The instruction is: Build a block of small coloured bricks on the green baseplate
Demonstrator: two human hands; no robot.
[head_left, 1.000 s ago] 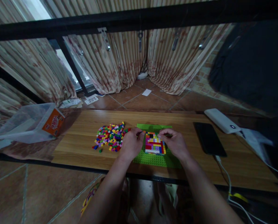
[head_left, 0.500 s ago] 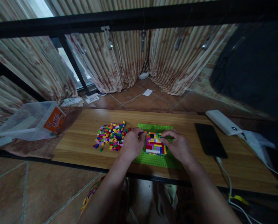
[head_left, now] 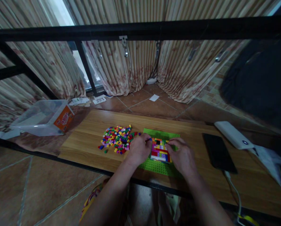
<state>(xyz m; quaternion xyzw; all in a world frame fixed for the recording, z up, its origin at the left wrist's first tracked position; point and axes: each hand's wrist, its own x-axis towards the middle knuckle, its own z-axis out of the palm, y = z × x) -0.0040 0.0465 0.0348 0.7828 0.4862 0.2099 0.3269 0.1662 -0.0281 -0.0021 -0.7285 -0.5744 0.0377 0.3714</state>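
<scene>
Wooden table (head_left: 88, 142): both hands flank brick block (head_left: 160, 150) on baseplate (head_left: 154, 165).

Dim, bluish light from the window (head_left: 60, 12) behind curtains; edges bend and blur, shadows soft.

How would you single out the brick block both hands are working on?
On the wooden tabletop, find the green studded baseplate near the front edge. The multicoloured brick block sits on it, between the left hand and right hand. Unlike the loose brick pile to its left, it is one compact rectangle.
</scene>
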